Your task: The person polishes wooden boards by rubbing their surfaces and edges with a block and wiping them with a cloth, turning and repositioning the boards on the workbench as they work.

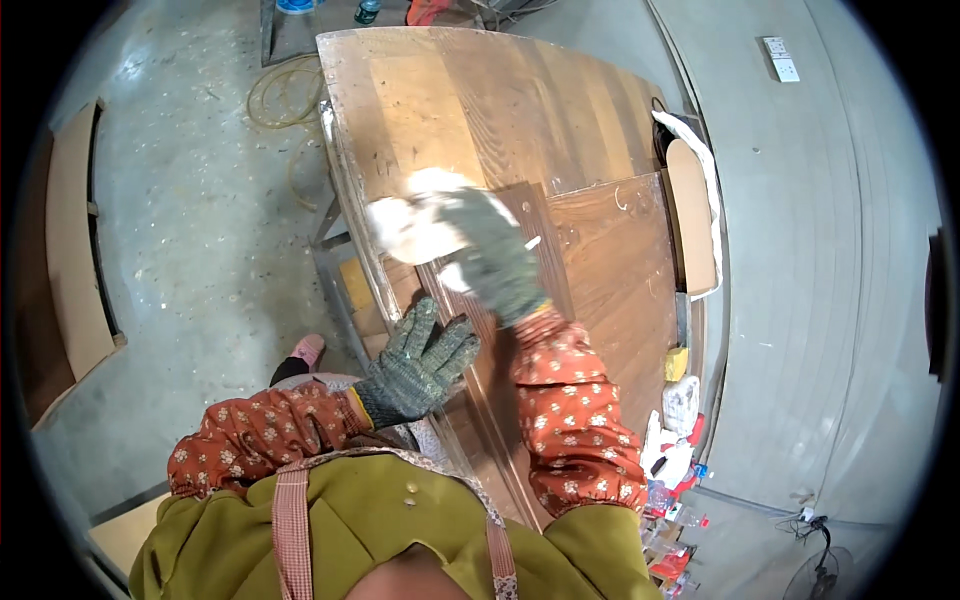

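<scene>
My right hand (492, 252), in a grey knit glove, is closed on a white cloth (412, 222) and presses it against a narrow brown wooden strip (520, 300) that lies along the table. My left hand (418, 362), also gloved, rests flat with spread fingers on the near end of that strip. Both forearms wear red floral sleeve covers. The strip lies on a large brown wooden board (470, 110) that tops the workbench.
A second brown panel (620, 270) lies to the right of the strip. Bottles and small packages (675, 440) crowd the bench's right near edge. A coiled hose (280, 100) lies on the concrete floor at left. A wall socket (780, 58) sits at upper right.
</scene>
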Motion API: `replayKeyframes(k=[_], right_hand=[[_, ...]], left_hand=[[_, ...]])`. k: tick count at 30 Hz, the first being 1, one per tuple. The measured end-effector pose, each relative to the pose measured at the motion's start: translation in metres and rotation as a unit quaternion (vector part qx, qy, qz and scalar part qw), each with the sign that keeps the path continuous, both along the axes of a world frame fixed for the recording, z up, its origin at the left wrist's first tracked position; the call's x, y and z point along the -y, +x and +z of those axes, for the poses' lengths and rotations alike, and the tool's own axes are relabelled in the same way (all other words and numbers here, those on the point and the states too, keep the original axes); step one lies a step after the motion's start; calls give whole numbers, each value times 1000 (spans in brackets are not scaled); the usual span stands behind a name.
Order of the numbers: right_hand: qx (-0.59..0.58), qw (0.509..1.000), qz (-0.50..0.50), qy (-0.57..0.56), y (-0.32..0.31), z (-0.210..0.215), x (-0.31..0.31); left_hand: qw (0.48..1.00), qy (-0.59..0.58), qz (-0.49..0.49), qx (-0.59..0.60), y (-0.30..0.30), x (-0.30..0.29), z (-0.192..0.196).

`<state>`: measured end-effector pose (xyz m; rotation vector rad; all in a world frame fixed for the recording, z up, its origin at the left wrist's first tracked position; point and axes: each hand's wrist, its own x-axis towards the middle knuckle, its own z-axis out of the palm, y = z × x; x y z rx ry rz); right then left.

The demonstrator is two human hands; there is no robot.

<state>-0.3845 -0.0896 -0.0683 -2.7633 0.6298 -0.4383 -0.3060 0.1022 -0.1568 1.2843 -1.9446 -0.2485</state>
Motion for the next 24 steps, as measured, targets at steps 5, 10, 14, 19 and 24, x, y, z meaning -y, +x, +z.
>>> replayKeyframes(k=[5, 10, 14, 19, 24], right_hand=[[3, 978, -210, -19, -41, -8, 22], [-17, 999, 42, 30, 53, -4, -16], [26, 998, 58, -29, 62, 14, -35], [-122, 992, 0, -10, -56, 17, -113], [-138, 988, -49, -46, -74, 9, -153]], left_hand=[[999, -41, 4, 7, 5, 2, -2], [999, -13, -16, 29, 2, 6, -5], [994, -94, -59, -25, 33, -1, 16], [986, -23, -27, 164, 94, -42, -57], [974, -106, 160, -125, 162, 22, 10]])
